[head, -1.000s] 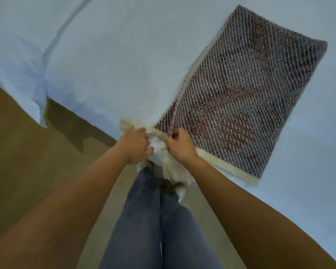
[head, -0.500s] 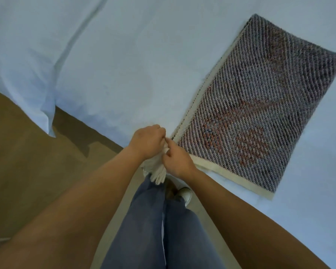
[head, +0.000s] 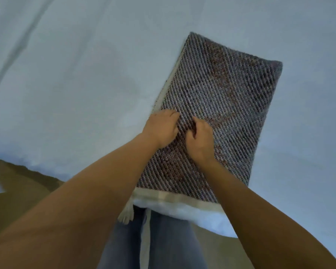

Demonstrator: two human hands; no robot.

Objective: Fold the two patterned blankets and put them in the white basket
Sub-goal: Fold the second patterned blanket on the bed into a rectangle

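Both hands rest on one folded patterned blanket (head: pixel 217 105) lying at the near edge of the bed (head: pixel 76 84); left hand (head: pixel 161 129) and right hand (head: pixel 200 140) press fingers curled into the weave, gripping nothing clearly; a cream tassel (head: pixel 126 212) hangs over the edge.

Bare forearms, no sleeves; blue denim jeans (head: pixel 171 241).
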